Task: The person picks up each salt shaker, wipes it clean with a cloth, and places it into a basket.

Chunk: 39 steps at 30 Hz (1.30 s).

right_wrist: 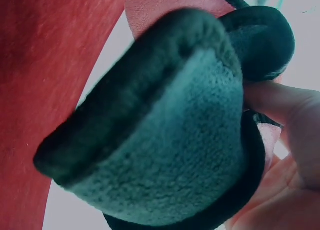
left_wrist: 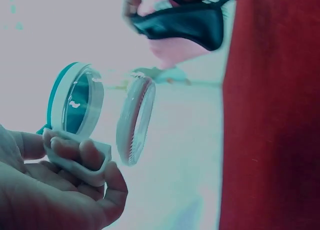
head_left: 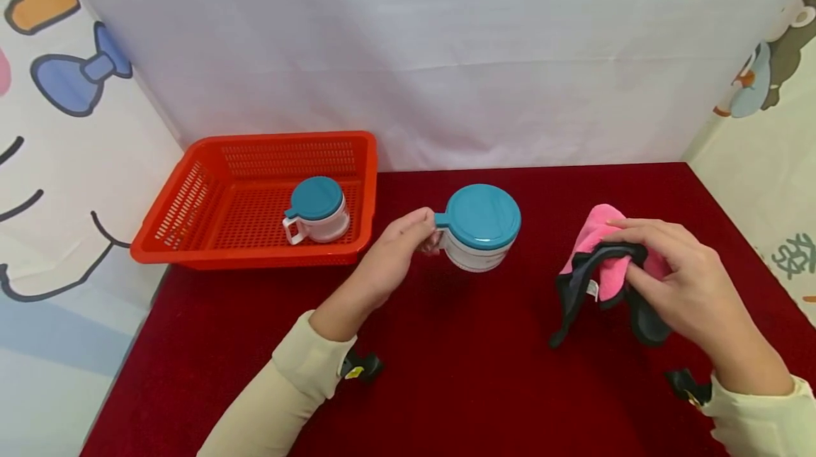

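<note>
A person's left hand [head_left: 398, 248] is gripping the handle of a teal-lidded jar [head_left: 483, 227] at the centre of the frame, its fingers curling around the loop. The jar is hanging clear of the red-covered table [head_left: 459, 386], its lid facing up and its handle pointing toward the left of the frame. In the left wrist view, the jar's see-through body is showing between the lid and a ridged base.

At the right of the frame, the right hand [head_left: 685, 287] is pinching a pink and dark grey cloth [head_left: 589, 230] between thumb and fingers, the folds bunching at the grip and a dark-edged corner drooping toward the lower part of the frame. The cloth and the held jar are staying apart, with bare red surface showing between them.

At the left of the frame, a red plastic basket [head_left: 255, 257] is standing on the table, and inside it, toward its right side, a second jar [head_left: 317, 202] is sitting upright, its teal lid covering the top. A white backdrop [head_left: 414, 53] is filling the upper frame.
</note>
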Each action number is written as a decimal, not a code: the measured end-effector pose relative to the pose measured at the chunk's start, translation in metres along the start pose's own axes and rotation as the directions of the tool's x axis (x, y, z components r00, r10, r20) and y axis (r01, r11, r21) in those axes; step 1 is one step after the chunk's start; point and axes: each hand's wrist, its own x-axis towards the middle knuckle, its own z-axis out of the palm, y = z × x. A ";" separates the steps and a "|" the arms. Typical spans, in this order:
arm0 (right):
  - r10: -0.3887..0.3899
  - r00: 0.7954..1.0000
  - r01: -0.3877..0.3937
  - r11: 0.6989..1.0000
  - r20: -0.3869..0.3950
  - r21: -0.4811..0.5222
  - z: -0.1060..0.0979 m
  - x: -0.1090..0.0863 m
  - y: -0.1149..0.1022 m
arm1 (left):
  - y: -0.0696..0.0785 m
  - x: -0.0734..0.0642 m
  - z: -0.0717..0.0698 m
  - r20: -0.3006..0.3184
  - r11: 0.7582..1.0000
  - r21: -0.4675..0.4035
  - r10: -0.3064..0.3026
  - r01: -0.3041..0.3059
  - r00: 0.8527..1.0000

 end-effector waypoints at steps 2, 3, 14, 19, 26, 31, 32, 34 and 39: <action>0.002 1.000 -0.002 0.999 -0.002 0.041 0.000 0.001 -0.003 | 0.010 -0.005 -0.001 0.022 1.000 -0.025 0.014 -0.014 1.000; 0.002 1.000 -0.001 0.998 -0.003 0.065 0.000 0.001 -0.005 | 0.013 -0.008 -0.002 0.031 0.999 -0.038 0.021 -0.020 0.999; -0.046 0.999 0.043 0.980 0.009 0.196 0.009 0.002 -0.015 | 0.027 -0.021 -0.010 0.062 0.990 -0.138 0.047 -0.038 0.997; -0.048 0.998 0.037 0.965 0.037 0.260 0.015 0.003 -0.029 | 0.029 -0.023 -0.010 0.057 0.990 -0.134 0.048 -0.040 0.997; 0.014 1.000 -0.020 0.730 0.014 0.684 0.048 0.007 -0.056 | 0.031 -0.025 -0.004 0.070 0.991 -0.123 0.065 -0.056 0.995; 0.063 0.991 0.058 0.569 -0.114 0.820 0.056 0.016 -0.070 | 0.031 -0.027 0.001 0.050 0.994 -0.096 0.064 -0.059 0.997; 0.072 0.987 0.080 0.558 -0.144 0.826 0.054 0.019 -0.073 | 0.030 -0.027 0.002 0.049 0.994 -0.092 0.060 -0.055 0.997; 0.085 0.976 0.122 0.546 -0.200 0.829 0.050 0.023 -0.078 | 0.030 -0.028 0.004 0.054 0.995 -0.082 0.053 -0.049 0.997; 0.086 0.958 0.186 0.537 -0.273 0.823 0.050 0.025 -0.082 | 0.031 -0.030 0.006 0.040 0.996 -0.071 0.065 -0.062 0.997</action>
